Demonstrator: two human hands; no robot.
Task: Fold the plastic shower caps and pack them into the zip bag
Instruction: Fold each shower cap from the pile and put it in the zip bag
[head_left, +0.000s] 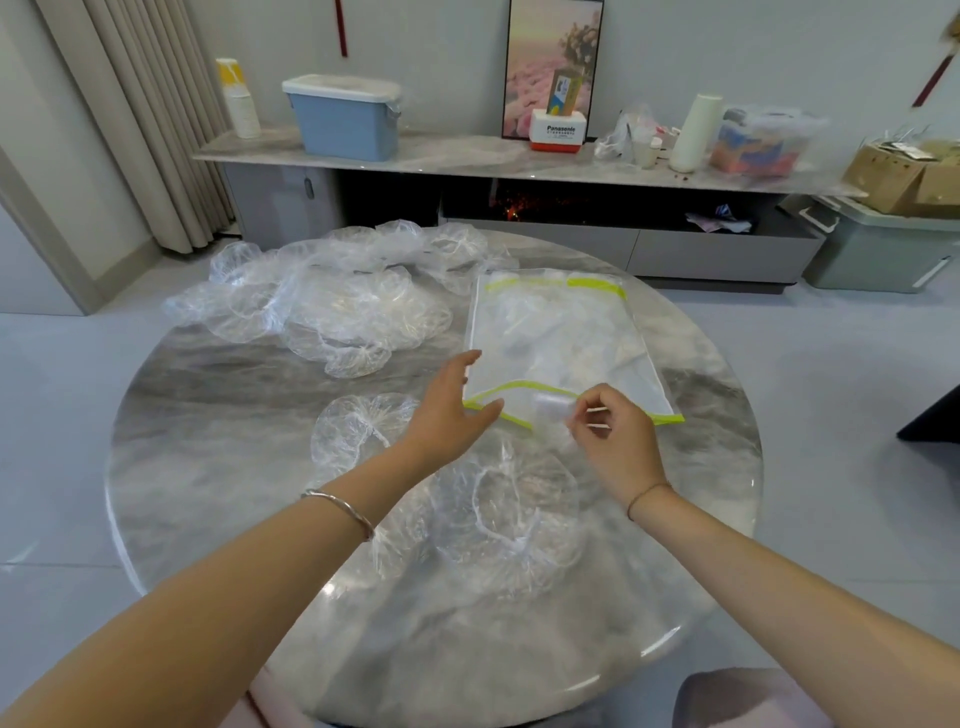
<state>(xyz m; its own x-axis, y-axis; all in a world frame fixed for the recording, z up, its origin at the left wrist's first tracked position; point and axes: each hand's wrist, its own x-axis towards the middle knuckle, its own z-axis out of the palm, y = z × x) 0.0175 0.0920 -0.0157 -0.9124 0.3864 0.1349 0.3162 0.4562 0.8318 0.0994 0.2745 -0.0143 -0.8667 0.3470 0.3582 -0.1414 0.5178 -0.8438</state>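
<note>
A clear zip bag (561, 338) with yellow-green strips lies flat on the round marble table (208, 415), right of centre, with clear plastic inside it. My right hand (618, 441) pinches a small folded shower cap (553, 405) at the bag's near edge. My left hand (452, 410) hovers with fingers spread beside the bag's near left corner, holding nothing. Two loose shower caps lie close to me, one (363, 426) under my left forearm and one (504, 519) between my wrists. A pile of several crumpled caps (332, 301) fills the far left of the table.
Behind the table runs a low cabinet (467, 156) carrying a blue lidded bin (345, 117), stacked paper cups (239, 98), a white roll (696, 132) and boxes. A grey storage crate (883, 249) stands on the floor at the right. Curtains hang at the left.
</note>
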